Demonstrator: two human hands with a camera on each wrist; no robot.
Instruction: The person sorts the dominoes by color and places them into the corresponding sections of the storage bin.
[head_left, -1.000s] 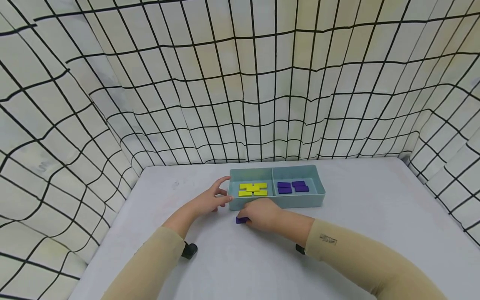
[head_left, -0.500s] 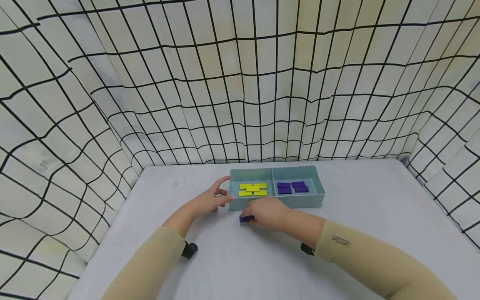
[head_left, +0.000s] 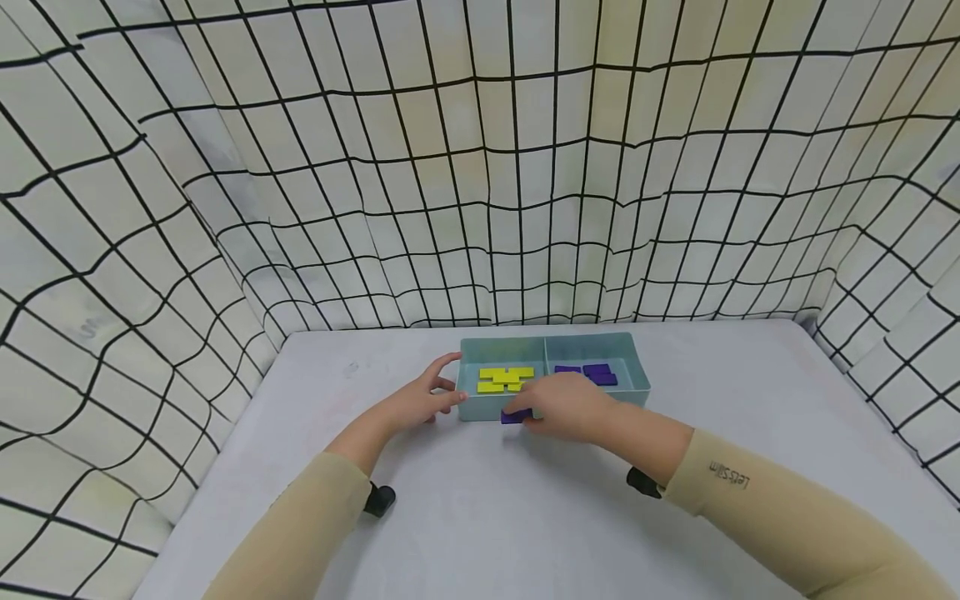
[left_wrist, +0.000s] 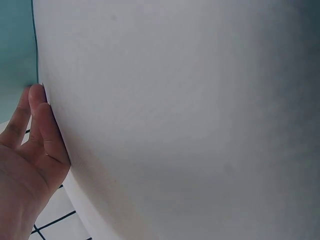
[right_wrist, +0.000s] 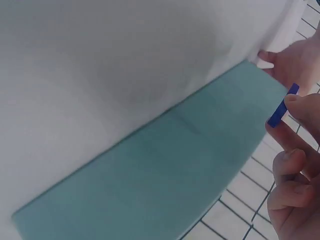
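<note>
My right hand [head_left: 576, 407] pinches a purple rectangular tile [head_left: 514, 416] between thumb and fingers, in front of the front wall of a teal two-compartment box [head_left: 478, 410]. In the right wrist view this tile [right_wrist: 283, 106] looks blue and is seen edge-on above the box's wall [right_wrist: 165, 160]. Fingers spread, my left hand [head_left: 415, 405] rests at the box's left end; in the left wrist view its fingertips meet the teal wall [left_wrist: 17, 55]. Yellow tiles [head_left: 506, 377] lie in the left compartment. Purple tiles [head_left: 597, 368] lie in the right one, partly hidden behind my right hand.
The box stands toward the back of a white table [head_left: 465, 517]. Behind and beside the table rise white walls [head_left: 517, 183] with a black grid. A dark strap piece [head_left: 380, 501] shows at my left wrist and another [head_left: 642, 482] at my right.
My right hand has moved right and toward the box, carrying the purple tile from the table before the left compartment up to the front wall. My left hand has stayed in place.
</note>
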